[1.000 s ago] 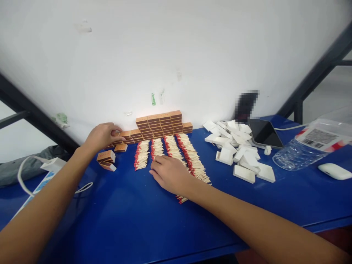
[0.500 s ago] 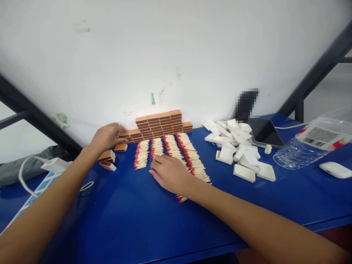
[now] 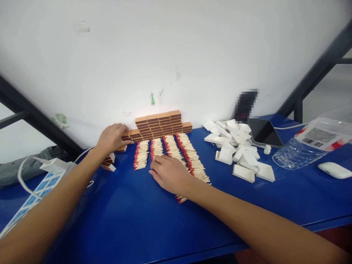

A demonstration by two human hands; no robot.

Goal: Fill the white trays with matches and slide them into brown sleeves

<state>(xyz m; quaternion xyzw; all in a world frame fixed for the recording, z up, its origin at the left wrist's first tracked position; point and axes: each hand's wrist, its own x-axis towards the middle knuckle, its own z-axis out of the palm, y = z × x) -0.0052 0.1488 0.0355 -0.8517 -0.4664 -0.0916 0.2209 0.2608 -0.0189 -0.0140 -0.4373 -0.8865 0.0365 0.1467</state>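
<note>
The left hand (image 3: pixel 112 138) is at the left end of the stacked matchboxes (image 3: pixel 158 126), its fingers bent over the end boxes and its thumb along their front; whether it grasps one or only presses cannot be told. The stack runs along the foot of the wall (image 3: pixel 165 55), highest in the middle and stepping down at both ends, so the wall bounds it behind. The right hand (image 3: pixel 170 175) rests among the matches (image 3: pixel 192 157), which lie in four rows in front of the stack; its fingers are loosely curled, and their tips are too hidden to tell if they hold anything. Loose matchboxes (image 3: pixel 108 167) sit close by the left wrist, narrowing the room there, and the power strip (image 3: pixel 45 189) lies beyond them, partly behind the forearm. A broad stretch of blue table (image 3: pixel 137 216) runs from the right hand to the front edge. To the right, a gap separates the matches from the white trays (image 3: pixel 243 173), with the phone (image 3: pixel 265 132) just beside that pile.
</note>
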